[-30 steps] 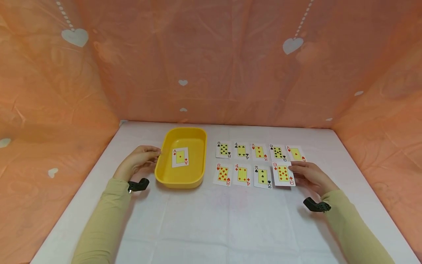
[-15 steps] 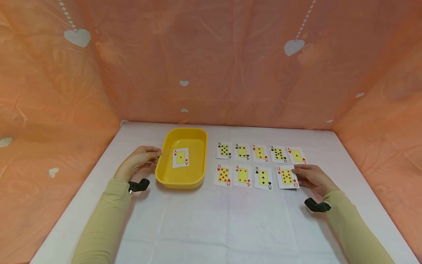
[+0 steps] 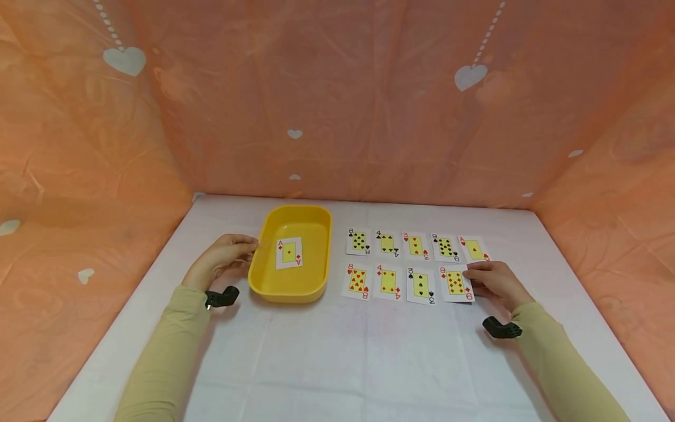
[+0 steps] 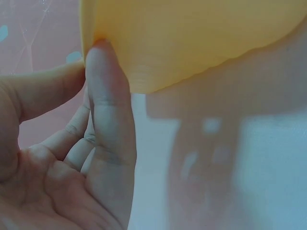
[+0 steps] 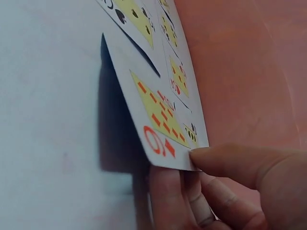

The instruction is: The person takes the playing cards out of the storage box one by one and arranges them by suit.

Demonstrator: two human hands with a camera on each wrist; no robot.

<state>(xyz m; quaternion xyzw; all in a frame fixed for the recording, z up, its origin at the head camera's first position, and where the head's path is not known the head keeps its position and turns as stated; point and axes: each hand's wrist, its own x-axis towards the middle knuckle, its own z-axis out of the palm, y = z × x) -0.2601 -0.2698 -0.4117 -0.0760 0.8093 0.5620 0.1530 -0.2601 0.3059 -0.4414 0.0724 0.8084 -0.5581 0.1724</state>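
Observation:
My left hand (image 3: 222,257) pinches the left rim of a yellow plastic tray (image 3: 287,297), thumb on one side and fingers on the other; the tray's wall (image 4: 172,43) fills the top of the left wrist view. Inside the tray lies an ace of diamonds (image 3: 289,252), face up. At the right end of the front card row, my right hand (image 3: 495,282) holds a nine of diamonds (image 3: 456,283) by its right edge between thumb and fingers. In the right wrist view this card (image 5: 158,112) is tilted, its near edge raised above the cloth with a dark shadow under it.
Left of the held card lie an eight of hearts (image 3: 357,281), a four of diamonds (image 3: 388,282) and a three of spades (image 3: 420,285). Behind them is a row with several more cards, ending in an ace of hearts (image 3: 475,249). Orange cloth walls (image 3: 348,117) enclose the white table.
My right hand has brought the nine of diamonds slightly right and toward me, uncovering the back-row cards, then a little back left. My left hand and the tray stay put.

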